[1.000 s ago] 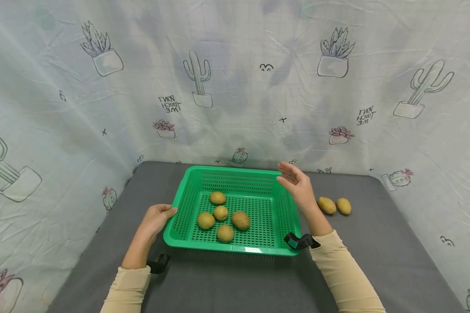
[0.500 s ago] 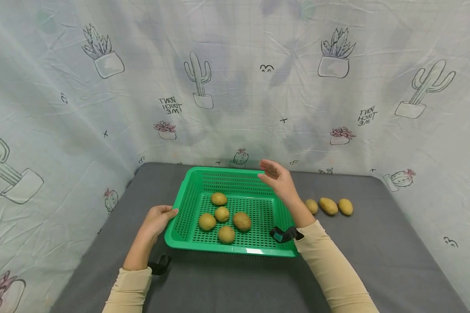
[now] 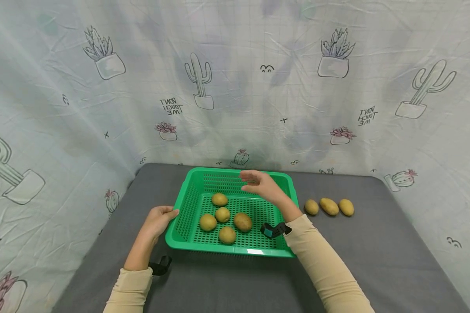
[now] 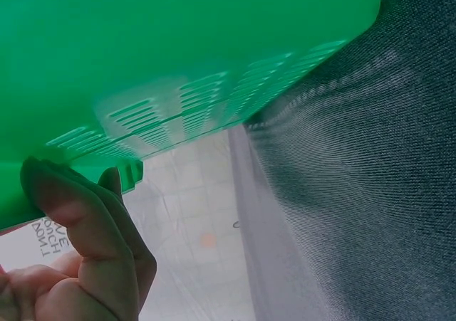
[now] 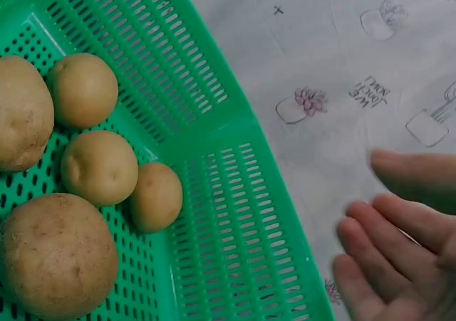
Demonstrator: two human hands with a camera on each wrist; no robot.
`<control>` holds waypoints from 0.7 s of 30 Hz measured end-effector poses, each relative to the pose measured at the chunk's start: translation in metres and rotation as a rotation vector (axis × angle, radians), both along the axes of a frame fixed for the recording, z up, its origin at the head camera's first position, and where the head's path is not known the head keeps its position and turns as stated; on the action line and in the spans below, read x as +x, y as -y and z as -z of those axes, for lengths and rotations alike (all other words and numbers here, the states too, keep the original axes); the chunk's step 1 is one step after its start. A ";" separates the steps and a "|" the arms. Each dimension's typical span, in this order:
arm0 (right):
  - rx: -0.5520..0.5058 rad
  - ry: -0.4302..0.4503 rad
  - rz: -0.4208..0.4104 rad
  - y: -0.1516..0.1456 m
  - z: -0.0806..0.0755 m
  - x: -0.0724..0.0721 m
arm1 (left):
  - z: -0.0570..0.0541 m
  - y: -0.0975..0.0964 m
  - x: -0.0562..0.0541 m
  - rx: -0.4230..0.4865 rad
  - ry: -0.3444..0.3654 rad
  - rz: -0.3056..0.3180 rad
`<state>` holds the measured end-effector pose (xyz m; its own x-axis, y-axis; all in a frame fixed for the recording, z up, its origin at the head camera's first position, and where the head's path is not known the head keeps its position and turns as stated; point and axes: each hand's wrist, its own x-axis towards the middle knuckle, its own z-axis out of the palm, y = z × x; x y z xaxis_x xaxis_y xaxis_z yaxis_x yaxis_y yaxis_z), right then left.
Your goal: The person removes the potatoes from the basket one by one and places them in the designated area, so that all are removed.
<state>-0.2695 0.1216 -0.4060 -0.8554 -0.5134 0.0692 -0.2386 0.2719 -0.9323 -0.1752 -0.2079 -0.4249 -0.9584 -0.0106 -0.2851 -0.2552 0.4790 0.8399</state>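
Note:
My left hand (image 3: 157, 221) holds the left rim of a green perforated plastic basket (image 3: 227, 250), thumb on top. In the left wrist view its fingers (image 4: 100, 239) curl under the rim, against the outer wall. Several potatoes (image 3: 243, 222) lie on the basket floor, left of its middle; the right wrist view shows them close, a large brownish one (image 5: 60, 257) nearest. Over the back right part of the basket hovers my right hand (image 3: 263, 186), fingers apart and relaxed, nothing in it. It also appears in the right wrist view (image 5: 399, 257), palm in sight.
Three potatoes lie in a row on the grey tabletop right of the basket: a small one (image 3: 311, 207), a longer one (image 3: 329, 207) and another (image 3: 346, 208). Behind the table hangs a pale curtain (image 3: 235, 87) printed with cacti.
My right hand has moved left from the basket's right rim to over its inside, dropping slightly at the end. A third potato on the table has come into sight. The left hand keeps its hold.

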 end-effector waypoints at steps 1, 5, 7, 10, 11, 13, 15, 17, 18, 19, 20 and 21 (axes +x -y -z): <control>0.017 0.017 -0.033 0.000 0.002 0.000 | 0.000 0.000 0.000 0.000 0.000 0.002; 0.088 0.086 -0.147 -0.003 0.008 0.000 | 0.001 0.002 0.001 0.005 0.009 0.001; 0.109 0.121 -0.199 -0.005 0.011 -0.001 | 0.001 0.002 0.001 0.006 0.012 0.001; 0.139 0.147 -0.260 -0.007 0.014 -0.001 | 0.001 0.002 0.000 0.013 0.016 0.001; 0.150 0.149 -0.276 -0.008 0.015 -0.002 | 0.001 0.002 0.000 0.017 0.016 0.001; 0.173 0.156 -0.310 -0.008 0.018 -0.004 | 0.002 0.002 0.000 0.025 0.020 0.000; 0.197 0.164 -0.346 -0.008 0.020 -0.005 | 0.002 0.002 0.000 0.029 0.021 0.001; 0.226 0.175 -0.372 -0.007 0.021 -0.006 | 0.002 0.003 -0.001 0.028 0.023 0.004; 0.240 0.181 -0.387 -0.007 0.022 -0.006 | 0.001 0.003 -0.001 0.028 0.025 0.004; 0.256 0.184 -0.400 -0.006 0.023 -0.006 | 0.001 0.003 -0.001 0.029 0.026 0.004; 0.271 0.190 -0.415 -0.006 0.023 -0.006 | 0.001 0.003 -0.001 0.027 0.025 0.004; 0.288 0.198 -0.433 -0.005 0.024 -0.006 | 0.001 0.003 -0.001 0.026 0.025 0.005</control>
<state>-0.2757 0.1265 -0.4297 -0.5442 -0.7955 -0.2666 -0.2125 0.4381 -0.8735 -0.1765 -0.2112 -0.4263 -0.9509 0.0016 -0.3094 -0.2743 0.4585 0.8453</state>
